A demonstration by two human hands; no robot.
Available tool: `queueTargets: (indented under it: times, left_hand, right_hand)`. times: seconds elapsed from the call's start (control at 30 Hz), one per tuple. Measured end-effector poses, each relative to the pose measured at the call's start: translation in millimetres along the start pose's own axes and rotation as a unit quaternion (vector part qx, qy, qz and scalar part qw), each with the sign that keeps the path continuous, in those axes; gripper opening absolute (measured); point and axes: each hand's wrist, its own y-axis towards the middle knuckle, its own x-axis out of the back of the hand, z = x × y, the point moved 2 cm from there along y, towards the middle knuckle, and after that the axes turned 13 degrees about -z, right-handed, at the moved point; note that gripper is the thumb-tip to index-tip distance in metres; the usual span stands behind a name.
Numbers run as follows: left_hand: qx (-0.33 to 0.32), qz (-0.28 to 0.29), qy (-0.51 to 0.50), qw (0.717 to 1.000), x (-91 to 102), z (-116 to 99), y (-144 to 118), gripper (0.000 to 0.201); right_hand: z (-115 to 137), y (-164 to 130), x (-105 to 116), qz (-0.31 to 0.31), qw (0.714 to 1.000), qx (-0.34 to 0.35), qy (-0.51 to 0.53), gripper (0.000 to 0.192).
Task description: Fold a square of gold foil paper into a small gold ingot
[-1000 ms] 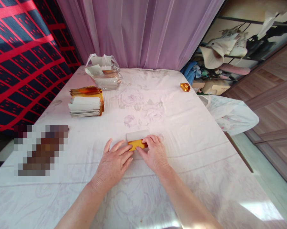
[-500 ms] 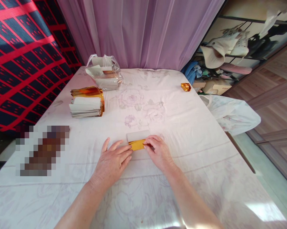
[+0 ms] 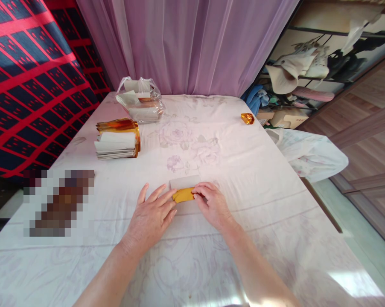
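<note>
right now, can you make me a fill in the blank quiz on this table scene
1. Both hands press on a small folded gold foil paper whose far half is ____.
2. The stack of white and gold sheets lies to the person's ____.
3. Behind that stack sits a clear ____ bag.
4. The curtain behind the table is ____.

Missing words: white; left; plastic; purple

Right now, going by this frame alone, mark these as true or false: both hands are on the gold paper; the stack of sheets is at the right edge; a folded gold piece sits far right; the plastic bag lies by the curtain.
1. Both the left hand and the right hand touch the gold paper. True.
2. The stack of sheets lies at the right table edge. False: it lies on the left side.
3. A small folded gold piece sits at the far right. True.
4. The plastic bag hangs off the near edge. False: it lies at the far end by the curtain.
</note>
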Motion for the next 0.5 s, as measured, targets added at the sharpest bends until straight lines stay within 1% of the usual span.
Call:
queueTargets:
  times: [0.1, 0.2, 0.27, 0.33, 0.43, 0.5]
  left_hand:
    - [0.0, 0.01, 0.007, 1.0, -3.4, -4, 1, 0.024]
    - [0.01, 0.027, 0.012, 1.0, -5.9, -5, 0, 0.02]
    - [0.013, 0.03, 0.011, 0.999, -6.1, -4, 0, 0.019]
    - [0.016, 0.029, 0.007, 0.999, -5.6, -2, 0, 0.019]
    - [0.018, 0.03, -0.003, 0.999, -4.9, 1, 1, 0.021]
    - [0.016, 0.032, -0.008, 0.999, -5.3, 4, 0, 0.022]
  right_hand:
    - [12, 0, -5, -0.016, 0.997, -0.004, -0.07, 0.008]
    - [22, -1, -11, -0.028, 0.988, -0.009, -0.149, 0.015]
    - [24, -1, -14, -0.033, 0.986, -0.012, -0.166, 0.017]
    - [21, -1, -13, -0.029, 0.988, -0.011, -0.153, 0.013]
    - [10, 0, -9, -0.008, 0.995, -0.008, -0.096, 0.003]
    - [2, 0, -4, 0.006, 0.999, -0.007, -0.046, 0.01]
